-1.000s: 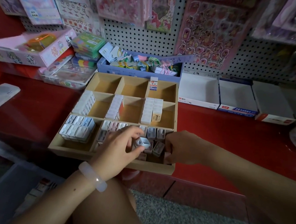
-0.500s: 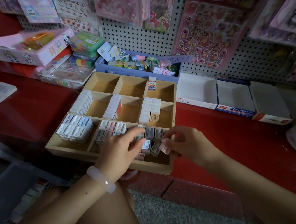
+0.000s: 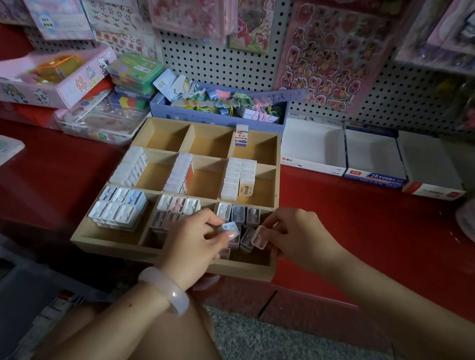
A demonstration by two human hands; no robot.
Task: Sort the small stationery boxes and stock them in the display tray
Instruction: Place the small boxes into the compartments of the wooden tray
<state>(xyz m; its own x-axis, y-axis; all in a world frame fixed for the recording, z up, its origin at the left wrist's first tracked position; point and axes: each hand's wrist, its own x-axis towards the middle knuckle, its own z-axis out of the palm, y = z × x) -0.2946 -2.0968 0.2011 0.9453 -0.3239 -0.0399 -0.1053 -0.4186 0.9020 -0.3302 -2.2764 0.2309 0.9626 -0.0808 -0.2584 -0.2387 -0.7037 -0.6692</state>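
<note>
A person restocks a partitioned wooden display tray (image 3: 279, 182) on a red worktop (image 3: 346, 212). The left hand (image 3: 195, 240) pinches a small pale-blue plastic box (image 3: 228, 227) over the tray's near-right compartment; just to its right, the right hand (image 3: 298, 236) pinches a small pink plastic box (image 3: 260, 237), long axis pointing away. Both grips hover directly above the unfilled slots, the right seemingly nearer.

The left hand (image 3: 194, 243) hides boxes beneath it; labels on the boxes (image 3: 234, 179) beyond are too small to read.
</note>
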